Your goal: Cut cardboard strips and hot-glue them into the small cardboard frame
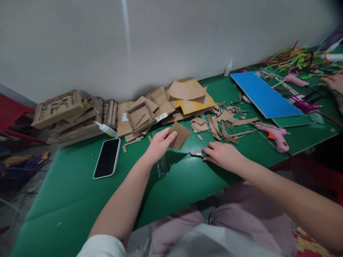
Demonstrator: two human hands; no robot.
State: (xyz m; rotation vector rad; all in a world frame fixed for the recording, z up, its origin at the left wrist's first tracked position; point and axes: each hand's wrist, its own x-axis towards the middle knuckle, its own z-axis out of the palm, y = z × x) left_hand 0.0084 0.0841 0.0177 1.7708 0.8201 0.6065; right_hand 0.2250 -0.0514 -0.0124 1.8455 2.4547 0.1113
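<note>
My left hand [160, 142] pinches a small brown cardboard piece [179, 136] between thumb and fingers, held above the green table [128, 200]. To its right, my right hand [221, 154] is closed around a utility knife [197, 154]; the blade points left toward the cardboard without touching it, and the handle is mostly hidden by the fingers. Below my left hand lies a clear ruler [162, 168], partly covered by the wrist. Torn cardboard scraps [214, 126] are scattered just beyond both hands.
A phone [107, 158] and glue bottle [105, 128] lie left, beside stacked cardboard pieces [72, 117]. A cardboard frame [141, 117] leans farther back. At right are a pink glue gun [276, 136], a blue board [265, 94], tangled pipe cleaners [292, 60] and another person's hand [334, 84].
</note>
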